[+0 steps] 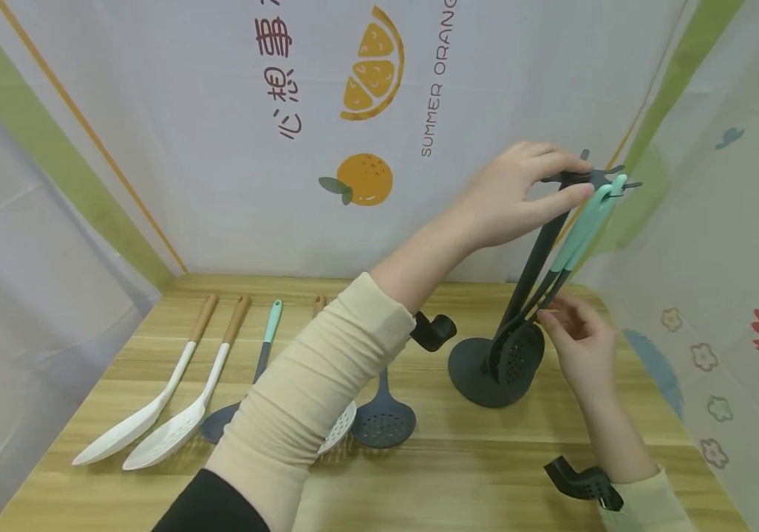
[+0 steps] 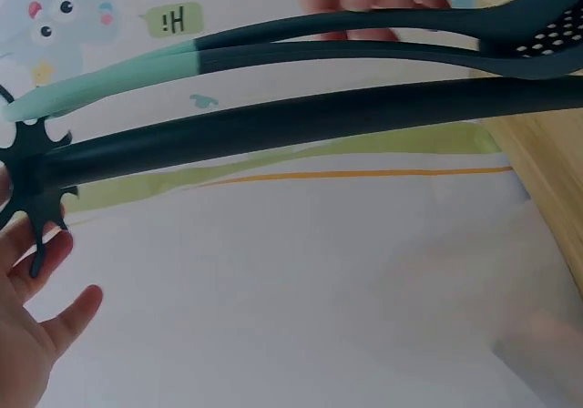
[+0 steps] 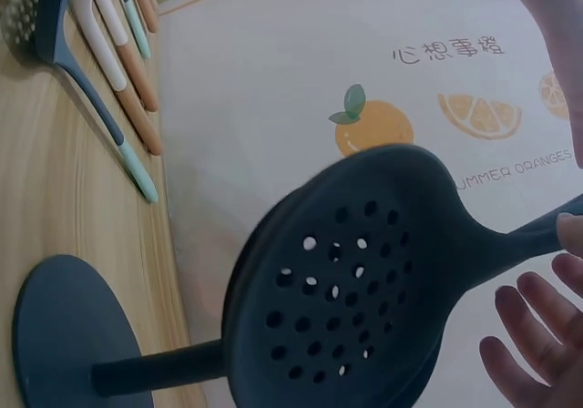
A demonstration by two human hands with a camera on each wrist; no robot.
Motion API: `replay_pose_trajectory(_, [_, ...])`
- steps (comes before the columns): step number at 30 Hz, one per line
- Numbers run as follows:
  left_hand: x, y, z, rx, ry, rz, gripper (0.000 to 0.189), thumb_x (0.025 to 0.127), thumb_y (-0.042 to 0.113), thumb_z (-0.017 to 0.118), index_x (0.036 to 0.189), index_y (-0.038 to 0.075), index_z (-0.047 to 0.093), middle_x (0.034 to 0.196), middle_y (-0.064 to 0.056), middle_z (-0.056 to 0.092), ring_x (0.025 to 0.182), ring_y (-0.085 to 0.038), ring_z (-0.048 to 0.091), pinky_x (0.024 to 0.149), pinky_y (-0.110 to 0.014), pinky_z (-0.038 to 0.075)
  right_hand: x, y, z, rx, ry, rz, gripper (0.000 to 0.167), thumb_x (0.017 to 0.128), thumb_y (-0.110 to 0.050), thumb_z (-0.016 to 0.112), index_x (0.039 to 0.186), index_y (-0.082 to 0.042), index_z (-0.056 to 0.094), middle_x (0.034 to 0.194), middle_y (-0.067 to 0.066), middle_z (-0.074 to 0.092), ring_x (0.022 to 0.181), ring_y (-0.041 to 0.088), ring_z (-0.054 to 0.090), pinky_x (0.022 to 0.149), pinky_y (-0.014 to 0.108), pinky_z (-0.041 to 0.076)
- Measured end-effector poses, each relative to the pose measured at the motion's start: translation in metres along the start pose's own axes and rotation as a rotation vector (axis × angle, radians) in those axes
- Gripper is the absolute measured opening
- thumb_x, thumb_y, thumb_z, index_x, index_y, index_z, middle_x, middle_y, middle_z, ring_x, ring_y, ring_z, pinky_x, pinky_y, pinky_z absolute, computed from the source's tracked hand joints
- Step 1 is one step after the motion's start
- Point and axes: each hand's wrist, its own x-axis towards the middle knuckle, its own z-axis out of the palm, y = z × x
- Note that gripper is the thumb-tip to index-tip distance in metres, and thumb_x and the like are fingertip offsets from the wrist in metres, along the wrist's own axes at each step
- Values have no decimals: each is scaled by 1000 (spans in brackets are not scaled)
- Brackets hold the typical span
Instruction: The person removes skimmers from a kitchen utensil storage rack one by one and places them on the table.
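Note:
A dark utensil stand (image 1: 531,270) with a round base and a pronged top rises at the table's right side. My left hand (image 1: 519,188) grips its top, fingers over the prongs. A dark skimmer (image 3: 433,212) with round holes hangs there by its mint-green handle (image 1: 581,229). Close behind it hangs a second dark utensil (image 1: 500,355), also mint-handled; its head is mostly hidden. Low on the stand's right side, my right hand (image 1: 581,343) pinches the skimmer's dark neck between thumb and fingers. In the right wrist view, that hand's other fingers (image 3: 528,335) are loose.
Left on the wooden table (image 1: 459,473) lie a white spoon (image 1: 126,428) and a white slotted spoon (image 1: 169,436), both wooden-handled. A mint-handled dark utensil (image 1: 264,355), a white perforated utensil (image 1: 339,428) and another dark skimmer (image 1: 384,423) are partly behind my left arm. A printed curtain (image 1: 233,214) hangs behind.

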Motion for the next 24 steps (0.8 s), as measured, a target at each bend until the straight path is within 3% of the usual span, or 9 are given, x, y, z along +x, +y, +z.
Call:
replay_pose_trajectory(7, [4,4,-7,-32,-34,2,36,96,43,52,128,28,60,124,16,53,118,2,38,92,-9,29,-4,2,7,-39,3,-55,23,84,7,68,106,9,63,85,-12,65,73,1,63,65,13,48])
replay_pose_trajectory(14, [5,2,-7,-84,-25,0,32,95,39,56,124,27,63,119,16,54,113,3,41,88,-6,31,-11,2,9,-103,91,-79,33,83,4,71,114,6,60,88,-13,64,75,0,62,69,12,48])
replay_pose_trajectory(20, [6,1,-4,-83,-13,11,32,95,38,55,124,26,63,120,16,54,114,2,40,89,-7,30,-15,5,7,-72,119,-175,34,78,13,71,111,12,61,85,-7,64,70,-3,63,64,10,49])
replay_pose_trajectory(24, [6,1,-4,-88,-9,2,32,95,38,55,123,26,63,120,16,54,115,3,38,89,-8,30,-18,3,5,-44,124,-197,34,76,17,70,109,15,61,84,-5,65,70,-3,64,62,10,49])
